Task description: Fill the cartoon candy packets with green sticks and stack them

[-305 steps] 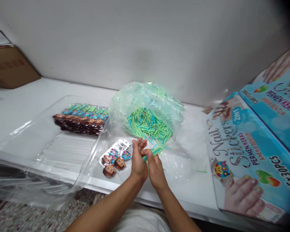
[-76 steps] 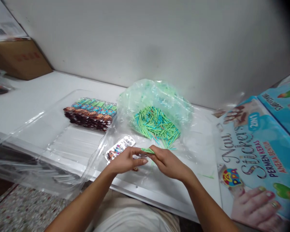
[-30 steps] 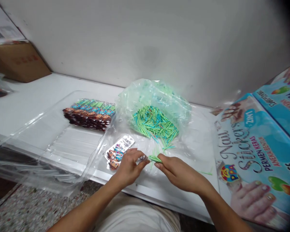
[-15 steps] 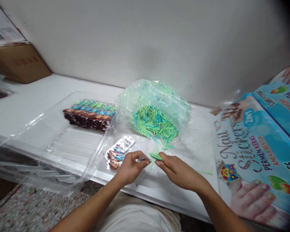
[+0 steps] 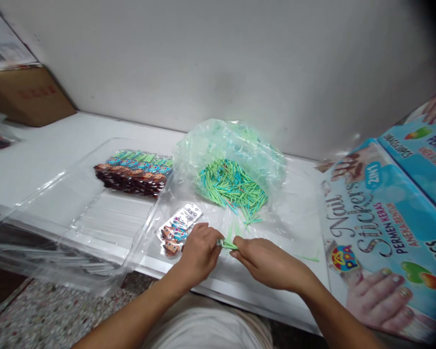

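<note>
My left hand is closed around a small printed sachet, mostly hidden by the fingers; only its silvery edge shows. In my right hand the fingers pinch a small bundle of thin green sticks. The bundle's left end meets the sachet's edge; whether it lies inside, I cannot tell. Just left of my left hand lie several flat sachets with a cartoon face. Beyond my hands, an open clear plastic bag spills a heap of green and blue sticks.
A clear plastic tray holds rows of filled sachets at left and overhangs the table's front edge. Blue printed nail-sticker boxes stand on the right. A cardboard box sits at the back left against the wall.
My left hand has turned over, its back now facing up, and closed round the sachet. The green sticks in my right hand now point level into the sachet's edge.
</note>
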The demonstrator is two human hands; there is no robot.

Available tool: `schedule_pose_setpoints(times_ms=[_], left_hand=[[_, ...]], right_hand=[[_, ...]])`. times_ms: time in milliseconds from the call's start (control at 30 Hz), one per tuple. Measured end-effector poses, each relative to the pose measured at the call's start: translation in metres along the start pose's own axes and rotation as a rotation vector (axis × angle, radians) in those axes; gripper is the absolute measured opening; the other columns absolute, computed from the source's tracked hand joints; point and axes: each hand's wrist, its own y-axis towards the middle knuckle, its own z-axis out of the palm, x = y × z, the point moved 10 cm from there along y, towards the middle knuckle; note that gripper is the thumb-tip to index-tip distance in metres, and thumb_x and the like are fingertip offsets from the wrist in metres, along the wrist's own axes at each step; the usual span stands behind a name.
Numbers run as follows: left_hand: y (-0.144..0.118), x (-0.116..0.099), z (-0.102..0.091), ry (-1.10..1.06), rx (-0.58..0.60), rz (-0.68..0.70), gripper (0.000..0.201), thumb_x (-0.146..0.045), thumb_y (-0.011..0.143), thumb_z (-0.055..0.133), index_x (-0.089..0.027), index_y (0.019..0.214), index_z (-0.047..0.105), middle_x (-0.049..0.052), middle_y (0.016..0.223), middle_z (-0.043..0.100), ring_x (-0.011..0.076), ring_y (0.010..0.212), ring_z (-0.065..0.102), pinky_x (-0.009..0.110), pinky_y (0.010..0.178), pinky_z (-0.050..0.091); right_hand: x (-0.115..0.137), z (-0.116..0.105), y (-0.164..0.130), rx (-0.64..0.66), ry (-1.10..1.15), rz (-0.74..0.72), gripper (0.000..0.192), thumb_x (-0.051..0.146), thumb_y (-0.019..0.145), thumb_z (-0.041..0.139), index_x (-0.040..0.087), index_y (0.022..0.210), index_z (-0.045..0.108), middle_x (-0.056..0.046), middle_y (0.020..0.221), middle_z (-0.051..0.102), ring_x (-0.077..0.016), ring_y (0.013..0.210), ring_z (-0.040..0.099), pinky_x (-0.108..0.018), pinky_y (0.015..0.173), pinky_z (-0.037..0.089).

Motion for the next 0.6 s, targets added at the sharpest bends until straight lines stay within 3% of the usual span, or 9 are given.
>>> schedule_pose_setpoints(times_ms=[133,333,600], left_hand=[[-0.001,0.000,0.006,0.027,0.037,0.015,0.017,-0.008,0.074,0.047,-0.018,0.082,0.059,0.006,0.075,0.065,0.0211,0.076,0.060,0.040,0.086,0.041],[-0.004,0.022,0.009,-0.252,0.083,-0.300,0.008,-0.017,0.076,0.054,-0.017,0.072,0.061,0.002,0.069,0.064,0.0166,0.068,0.058,0.025,0.064,0.040],[-0.012,0.039,0.020,-0.511,0.095,-0.454,0.008,-0.017,0.074,0.056,-0.015,0.075,0.064,0.001,0.070,0.065,0.0151,0.068,0.057,0.023,0.061,0.039]], right_hand=[[-0.001,0.002,0.003,0.048,-0.030,-0.004,0.027,0.037,0.097,0.035,0.017,0.090,0.052,-0.010,0.077,0.068,-0.0241,0.071,0.064,-0.027,0.053,0.025],[-0.005,0.001,0.004,0.099,0.030,-0.005,0.035,0.044,0.097,0.031,0.017,0.095,0.054,-0.009,0.076,0.066,-0.0214,0.068,0.061,-0.025,0.053,0.028],[-0.006,0.000,0.001,0.112,0.029,-0.005,0.039,0.046,0.097,0.031,0.017,0.090,0.055,-0.007,0.070,0.062,-0.0192,0.061,0.057,-0.025,0.051,0.026]])
